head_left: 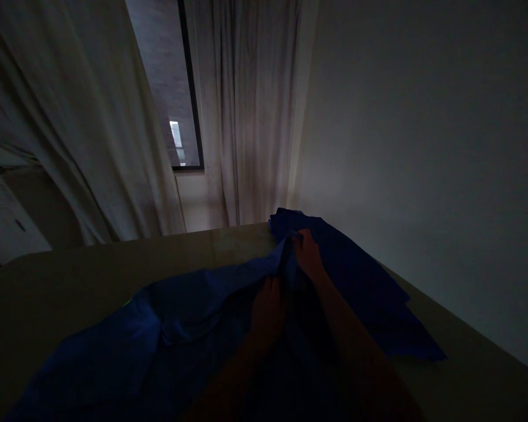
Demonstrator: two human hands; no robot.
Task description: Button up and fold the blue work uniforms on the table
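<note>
A large blue cloth [193, 296] spreads across the lower left and middle, its upper edge raised in loose folds. My left hand [268, 305] is closed on a fold of it near the centre. Slightly higher and to the right, my right hand [307, 251] pinches the same cloth at its raised edge. Beyond my right forearm lies a darker blue fabric piece [356, 275] with angular edges, close to the wall. In the dim light I cannot tell whether either piece is a garment. Much of the cloth below my hands is lost in shadow.
The cloths lie on a wide yellowish surface [92, 269], perhaps a mattress. A pale wall [431, 176] borders it on the right. Behind hang long curtains [255, 117] and a window [167, 82]. A white cabinet [9, 217] stands at the far left.
</note>
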